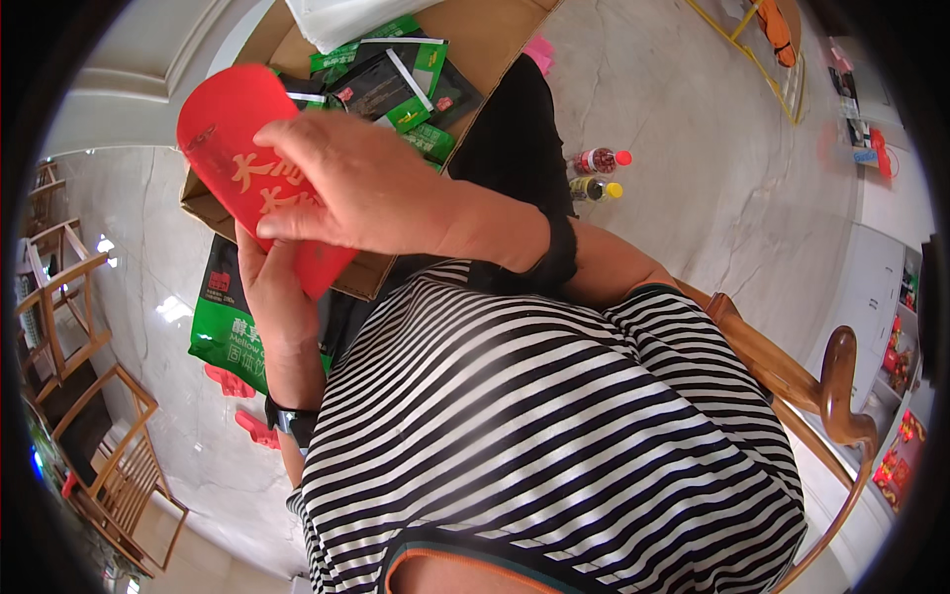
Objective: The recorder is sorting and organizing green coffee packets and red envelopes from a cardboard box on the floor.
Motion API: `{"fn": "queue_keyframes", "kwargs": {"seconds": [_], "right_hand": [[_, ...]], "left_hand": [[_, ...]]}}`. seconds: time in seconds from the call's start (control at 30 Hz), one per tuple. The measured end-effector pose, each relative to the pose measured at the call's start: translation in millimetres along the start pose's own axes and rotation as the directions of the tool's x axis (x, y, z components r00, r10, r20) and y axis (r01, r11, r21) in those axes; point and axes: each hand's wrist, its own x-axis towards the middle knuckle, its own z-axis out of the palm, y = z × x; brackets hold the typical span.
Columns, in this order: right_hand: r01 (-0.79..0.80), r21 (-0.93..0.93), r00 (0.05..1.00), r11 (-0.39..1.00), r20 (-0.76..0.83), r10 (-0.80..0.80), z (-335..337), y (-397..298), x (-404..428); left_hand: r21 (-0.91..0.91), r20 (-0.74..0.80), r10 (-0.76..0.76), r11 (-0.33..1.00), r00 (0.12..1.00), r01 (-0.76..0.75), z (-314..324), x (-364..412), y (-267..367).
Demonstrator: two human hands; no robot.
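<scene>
My left hand [278, 286] grips the lower part of a red paper envelope [223, 141] with gold characters, its rounded end pointing up and away. Across the envelope's face reaches my right hand [371, 178], thumb and forefinger spread apart over the printed side. Its other fingers are hidden or blurred. Beyond both hands is an open cardboard box [512, 41] holding several black and green packets [386, 89]. Another large green and black packet [223, 319] with writing is beside my left wrist, partly covered by the forearm.
White plastic material [341, 18] lies at the box's far side. Two bottles [594, 174] with red and yellow caps stand on the marble floor to the right. Pink slippers [256, 429] lie at left, near wooden chairs [122, 460]. A curved wooden armrest [839, 379] is at right.
</scene>
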Motion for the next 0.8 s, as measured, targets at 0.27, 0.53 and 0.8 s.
{"fn": "queue_keyframes", "kwargs": {"seconds": [0.27,0.53,0.8], "right_hand": [[-0.238,0.273,0.968,0.932,-0.008,0.249,15,22,-4],[-0.337,0.51,0.934,0.791,0.073,0.351,3,42,5],[-0.261,0.599,0.956,0.757,0.054,0.287,2,33,4]], "left_hand": [[0.052,0.283,0.046,0.997,0.958,-0.063,4,2,1],[-0.252,-0.087,0.02,0.967,0.996,-0.042,-21,13,2],[-0.371,0.023,-0.054,0.927,0.998,0.059,-10,8,-1]]}}
